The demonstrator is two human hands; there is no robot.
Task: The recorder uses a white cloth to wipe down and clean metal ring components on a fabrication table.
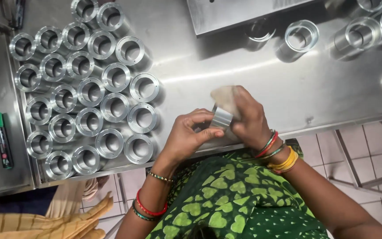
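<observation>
on the steel table [226, 75], just right of the cluster of metal rings [89, 88], a small metal sleeve [221, 117] is pinched by the left hand [187, 137] while a cloth [226, 98] is pressed on it by the closed right hand [248, 117].

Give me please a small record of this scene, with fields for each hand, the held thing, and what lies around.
left hand: grips a metal ring from the left side
right hand: presses a beige cloth against the ring
metal ring: small, shiny, held above the table edge
steel table: reflective surface
ring group: many like parts standing in rows, at left
loose rings: a few at top right
green marker: lies far left
</observation>
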